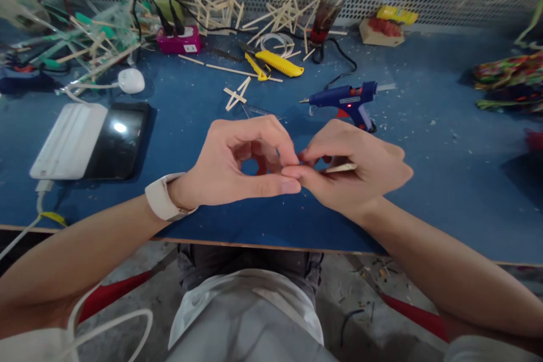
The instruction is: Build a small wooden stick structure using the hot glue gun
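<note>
Two bare hands meet at the fingertips over the blue tabletop (449, 181) in the head view; clock directions run from that meeting spot. Right hand (373, 158): fingers curled in, holding a thin wooden stick (341, 168) just off at three o'clock, part of it hidden by the hand. Left hand (227, 172): thumb and index bent into a loose ring, tips close together, touching the right fingertips; can't tell if they grip anything. White wristband (159, 199) on the left wrist. Blue glue gun (343, 99) at one o'clock, red light lit, nozzle facing nine. Small stick frame (236, 94) at eleven. Yellow cutter (282, 64) near twelve. Magenta power strip (178, 42) between ten and eleven, black plugs in it. White ribbed block (70, 141) at nine, cable in its end, beside a glossy black device (116, 147). Multicoloured bundle (509, 76) between two and three.
</note>
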A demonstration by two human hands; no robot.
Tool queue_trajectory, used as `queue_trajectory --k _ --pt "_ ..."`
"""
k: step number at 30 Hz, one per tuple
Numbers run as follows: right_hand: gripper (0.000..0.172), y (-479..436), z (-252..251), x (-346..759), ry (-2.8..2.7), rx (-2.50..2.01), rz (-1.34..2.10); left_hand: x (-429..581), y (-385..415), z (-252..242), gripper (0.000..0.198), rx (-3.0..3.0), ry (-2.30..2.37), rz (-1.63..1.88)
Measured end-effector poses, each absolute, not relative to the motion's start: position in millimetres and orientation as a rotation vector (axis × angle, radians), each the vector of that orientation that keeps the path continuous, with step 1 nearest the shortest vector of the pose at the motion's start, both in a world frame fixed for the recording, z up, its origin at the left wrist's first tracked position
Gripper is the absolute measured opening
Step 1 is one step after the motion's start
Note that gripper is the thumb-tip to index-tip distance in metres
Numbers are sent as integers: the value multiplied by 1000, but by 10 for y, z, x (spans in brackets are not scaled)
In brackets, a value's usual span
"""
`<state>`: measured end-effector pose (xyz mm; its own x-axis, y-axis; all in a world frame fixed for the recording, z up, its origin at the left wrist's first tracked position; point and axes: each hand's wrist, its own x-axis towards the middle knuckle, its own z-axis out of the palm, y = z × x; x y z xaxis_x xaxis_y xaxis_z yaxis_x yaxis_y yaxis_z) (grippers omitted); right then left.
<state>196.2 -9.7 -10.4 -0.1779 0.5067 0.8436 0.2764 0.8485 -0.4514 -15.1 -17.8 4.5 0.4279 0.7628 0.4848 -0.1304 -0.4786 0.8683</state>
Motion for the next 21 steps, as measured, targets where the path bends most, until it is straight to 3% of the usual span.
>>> queue_trajectory --k 3,11,15,21 --pt "39 -97 -108 1913 -1691 -556 257 -146 -161 56 38 1724 514 1224" --pt "62 -103 -99 1891 -1727 -701 352 -115 -151 76 42 1755 559 1264" --pt "59 -124 -66 1899 -1763 -719 334 -123 -157 68 44 1780 606 1261" --pt "51 -134 -54 1924 -1779 -634 329 -138 -163 61 31 1778 530 1273"
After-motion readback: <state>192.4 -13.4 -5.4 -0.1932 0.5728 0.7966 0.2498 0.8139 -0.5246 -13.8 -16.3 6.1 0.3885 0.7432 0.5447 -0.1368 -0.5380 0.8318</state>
